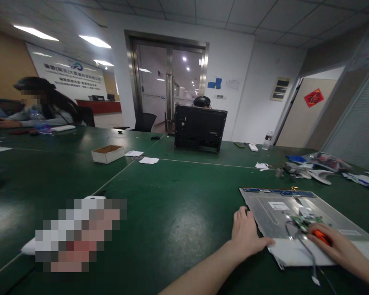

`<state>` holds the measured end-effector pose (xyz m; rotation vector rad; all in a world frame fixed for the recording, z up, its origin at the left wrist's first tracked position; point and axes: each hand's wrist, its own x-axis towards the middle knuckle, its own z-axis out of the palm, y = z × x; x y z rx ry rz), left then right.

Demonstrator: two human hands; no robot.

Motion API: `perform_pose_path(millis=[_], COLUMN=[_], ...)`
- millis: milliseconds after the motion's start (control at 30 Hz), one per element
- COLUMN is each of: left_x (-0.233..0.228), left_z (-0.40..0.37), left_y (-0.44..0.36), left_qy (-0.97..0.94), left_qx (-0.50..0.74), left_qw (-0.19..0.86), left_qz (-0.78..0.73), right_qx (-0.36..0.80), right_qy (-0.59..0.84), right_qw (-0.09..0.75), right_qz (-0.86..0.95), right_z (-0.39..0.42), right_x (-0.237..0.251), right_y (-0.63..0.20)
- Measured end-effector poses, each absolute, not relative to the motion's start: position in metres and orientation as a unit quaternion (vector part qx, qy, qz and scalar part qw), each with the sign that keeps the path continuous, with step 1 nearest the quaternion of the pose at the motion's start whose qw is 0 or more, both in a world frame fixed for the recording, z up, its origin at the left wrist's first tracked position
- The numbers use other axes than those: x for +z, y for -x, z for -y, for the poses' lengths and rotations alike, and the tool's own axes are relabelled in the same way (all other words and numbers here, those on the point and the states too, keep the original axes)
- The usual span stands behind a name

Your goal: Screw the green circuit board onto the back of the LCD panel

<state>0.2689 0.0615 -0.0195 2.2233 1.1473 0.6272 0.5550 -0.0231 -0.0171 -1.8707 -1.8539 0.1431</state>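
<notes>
Far left: a person (38, 107) sits at the far edge of the green tabletop (172, 196), well apart from the work.
Left of middle: an open cardboard box (108, 154) with paper slips (149, 160) just beside it.
Middle back: a black monitor (200, 128) stands upright, back panel toward the camera.
Left hand (246, 234): lies flat, palm down, on the tabletop; grip apart, fingers spread, thumb touching the near left edge of the metal panel (273, 217).
Metal panel: lies flat at the near right of the tabletop, a small green circuit board (304, 221) on it with wires (307, 254) trailing toward the near edge.
Right hand (341, 248): on the panel just beside the board; grip closed on an orange-handled tool (321, 236).
Far right: loose parts and bags (320, 166), a water bottle (267, 140) behind them.
</notes>
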Motion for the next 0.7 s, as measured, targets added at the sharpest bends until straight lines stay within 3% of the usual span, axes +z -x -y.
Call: perform_pose_path(millis=[200, 433, 700], left_x=[-0.019, -0.017, -0.016], left_z=[-0.063, -0.063, -0.062], left_y=[-0.266, -0.267, -0.270], left_qy=[-0.860, -0.888, -0.902], left_qx=[0.219, 0.183, 0.147], left_qw=[0.253, 0.208, 0.185], left_qz=[-0.387, -0.366, -0.362], right_qx=[0.036, 0.019, -0.028], right_qy=[0.682, 0.681, 0.754], right_qw=[0.259, 0.188, 0.127], right_qz=[0.683, 0.707, 0.643], right_z=[0.022, 0.009, -0.008], right_x=[-0.019, -0.027, -0.003], right_y=[-0.558, -0.576, -0.525])
